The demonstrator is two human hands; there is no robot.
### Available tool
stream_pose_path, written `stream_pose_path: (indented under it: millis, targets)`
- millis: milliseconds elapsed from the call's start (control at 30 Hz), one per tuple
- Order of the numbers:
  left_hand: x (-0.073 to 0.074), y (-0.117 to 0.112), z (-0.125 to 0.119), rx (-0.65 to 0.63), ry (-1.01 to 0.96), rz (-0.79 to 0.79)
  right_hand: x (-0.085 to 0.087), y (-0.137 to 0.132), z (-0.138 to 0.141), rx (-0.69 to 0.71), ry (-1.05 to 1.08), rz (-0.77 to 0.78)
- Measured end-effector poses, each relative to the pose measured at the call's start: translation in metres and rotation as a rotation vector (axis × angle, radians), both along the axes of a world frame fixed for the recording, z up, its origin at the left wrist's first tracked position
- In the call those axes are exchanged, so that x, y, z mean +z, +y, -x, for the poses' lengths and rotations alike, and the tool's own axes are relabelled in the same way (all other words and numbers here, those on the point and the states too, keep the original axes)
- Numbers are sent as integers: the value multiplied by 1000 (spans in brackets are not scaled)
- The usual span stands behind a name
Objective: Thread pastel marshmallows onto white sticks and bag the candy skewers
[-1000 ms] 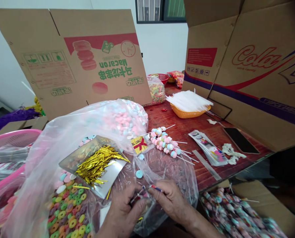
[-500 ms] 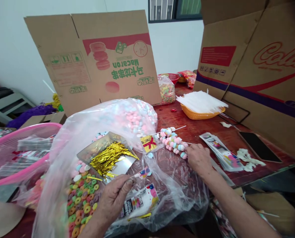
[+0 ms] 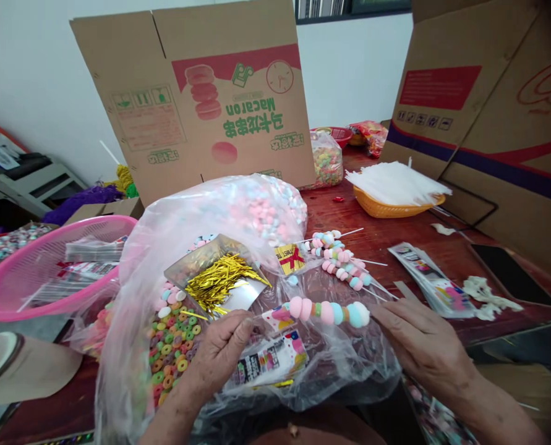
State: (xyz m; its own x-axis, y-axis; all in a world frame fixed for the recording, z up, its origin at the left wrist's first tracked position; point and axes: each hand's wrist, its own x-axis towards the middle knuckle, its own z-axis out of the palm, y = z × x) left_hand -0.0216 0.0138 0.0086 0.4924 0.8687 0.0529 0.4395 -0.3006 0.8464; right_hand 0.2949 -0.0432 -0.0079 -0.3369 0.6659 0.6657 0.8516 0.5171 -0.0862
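Head view: right hand (image 3: 424, 341) grips candy skewer (image 3: 328, 313), apparently by one end.

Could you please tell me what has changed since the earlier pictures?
The right hand has drawn one pink and blue marshmallow skewer from the skewer pile toward the person, level between both hands. The left hand stays at a printed plastic wrapper. The shiny gold twist ties and orange plastic basket stayed put.

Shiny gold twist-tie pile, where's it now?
The pile lies left of centre in the head view, between multicoloured ring-shaped candies and the yellow card with red bow.
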Motion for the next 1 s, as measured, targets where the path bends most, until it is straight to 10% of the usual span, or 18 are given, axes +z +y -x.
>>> stream_pose_path:
  millis: [433, 1000]
  targets:
    - [-4, -4, -13, 249, -23, 306, -15, -19, -9, 3, -105, -21]
    - [10, 5, -44, -298, 528, -127, 11, -4, 20, 252, 65, 587]
